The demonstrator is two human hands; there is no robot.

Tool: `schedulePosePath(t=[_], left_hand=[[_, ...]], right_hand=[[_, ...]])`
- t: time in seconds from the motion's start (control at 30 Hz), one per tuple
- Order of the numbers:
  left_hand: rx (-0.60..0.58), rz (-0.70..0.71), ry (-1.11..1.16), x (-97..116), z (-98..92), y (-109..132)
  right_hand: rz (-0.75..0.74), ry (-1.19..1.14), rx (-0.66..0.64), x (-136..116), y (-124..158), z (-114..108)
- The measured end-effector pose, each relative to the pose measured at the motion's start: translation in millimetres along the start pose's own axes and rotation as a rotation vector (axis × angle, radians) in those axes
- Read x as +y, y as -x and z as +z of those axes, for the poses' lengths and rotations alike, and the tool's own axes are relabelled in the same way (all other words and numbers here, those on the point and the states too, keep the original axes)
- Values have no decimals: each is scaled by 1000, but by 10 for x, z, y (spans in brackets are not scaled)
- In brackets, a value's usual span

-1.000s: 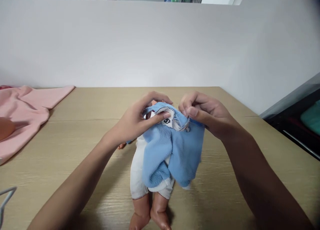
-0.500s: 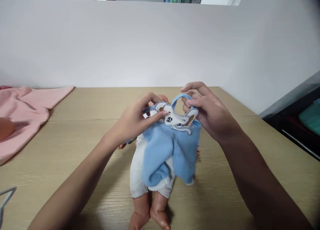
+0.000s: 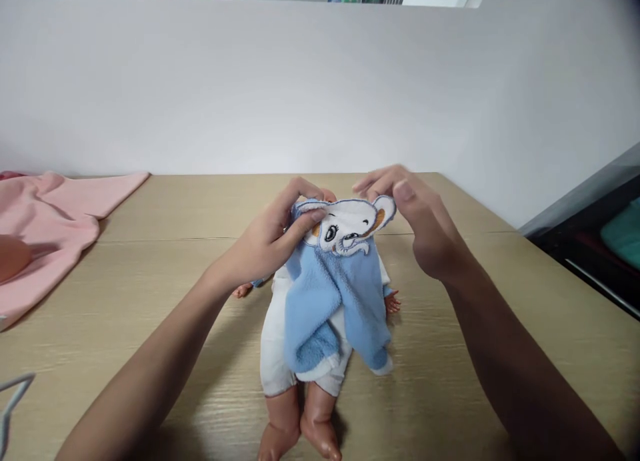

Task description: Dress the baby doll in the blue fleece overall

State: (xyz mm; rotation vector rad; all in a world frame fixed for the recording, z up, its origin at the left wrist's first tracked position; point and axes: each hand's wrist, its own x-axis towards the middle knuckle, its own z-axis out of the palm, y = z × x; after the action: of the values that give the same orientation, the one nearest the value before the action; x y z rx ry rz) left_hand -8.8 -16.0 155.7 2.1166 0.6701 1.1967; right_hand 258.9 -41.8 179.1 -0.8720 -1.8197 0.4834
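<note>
A doll in white clothes [image 3: 276, 341] lies on its back on the table, its bare feet towards me. Over its front hangs a blue fleece garment [image 3: 320, 301] with an embroidered white elephant face [image 3: 345, 222] at the top. My left hand [image 3: 280, 231] pinches the garment's upper left corner, thumb in front beside the elephant's ear and fingers behind. At the upper right, my right hand [image 3: 407, 204] is beside the other ear, fingers stretched out and thumb apart; its fingertips lie partly behind the cloth. Most of the doll's head is hidden.
A pink cloth [image 3: 60, 214] lies on the left of the wooden table [image 3: 165, 301], with an orange-brown rounded object [image 3: 13, 257] on it. A white wire piece [image 3: 13, 401] juts in at lower left. The white wall [image 3: 250, 87] bounds the far edge.
My right hand has let go of the blue strap loop, which no longer shows. The garment's right side has swung left, uncovering the doll's hand, and the elephant face lies flatter.
</note>
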Motion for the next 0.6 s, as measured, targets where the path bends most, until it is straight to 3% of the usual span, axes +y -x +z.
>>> schedulePosePath(t=[0.1,0.17,0.23,0.3,0.47,0.53,0.6], left_hand=[[0,9,4,13,15,3],[-7,14,3,31,20,3],[-31,17,-22,56,6,0],[-109,0,-73,81,-36,-7],[-448,-103,-135,93,-188,-38],[-474,-119,-98,71,-203,-52],[-410,-128,-40,35,-181,-60]], right_hand=[[166,-100,-363,-17,12,-4],[173,-10,-568,21,6,17],[130,74,-665,71,-4,54],[110,71,-664,110,-15,84],[44,-90,-488,132,-34,58],[76,-130,-464,137,-28,32],[169,-151,-469,153,-7,20]])
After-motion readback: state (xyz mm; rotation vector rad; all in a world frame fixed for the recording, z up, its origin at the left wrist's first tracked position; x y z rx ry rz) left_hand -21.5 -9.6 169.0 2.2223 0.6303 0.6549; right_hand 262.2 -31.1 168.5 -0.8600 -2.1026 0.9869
